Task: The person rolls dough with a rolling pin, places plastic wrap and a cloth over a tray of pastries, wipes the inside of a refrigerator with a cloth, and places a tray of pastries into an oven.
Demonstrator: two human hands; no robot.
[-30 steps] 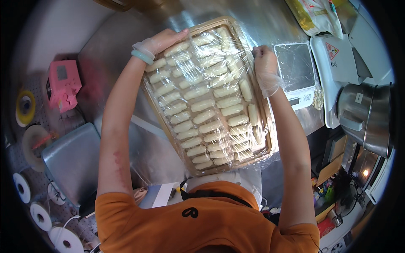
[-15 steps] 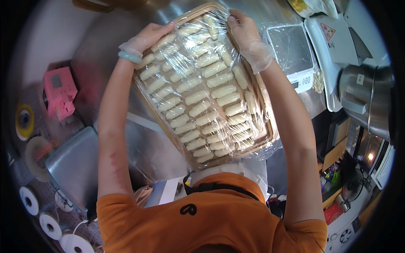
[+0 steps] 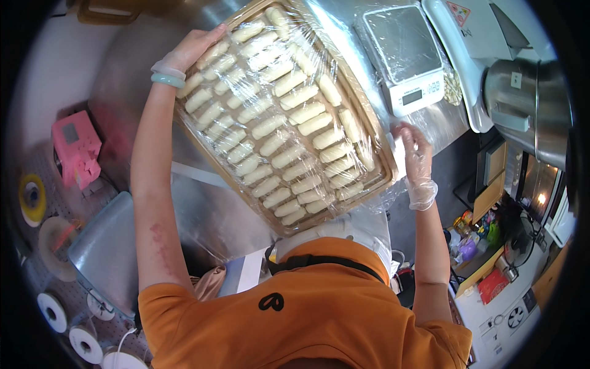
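My left hand is gripping the upper-left rim of the baking tray over the metal desk, my right hand is hovering half-curled beside it, grip unclear, while clear plastic film is already covering the dough rolls, its loose lower-right edge seemingly left unsettled.

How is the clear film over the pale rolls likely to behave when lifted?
The clear film is probably floppy, judging by its many fine wrinkles. It seems thin and light, since the pale rolls show clearly through it. It may cling, as it lies close over them, though its loose edge past the tray would likely crumple.
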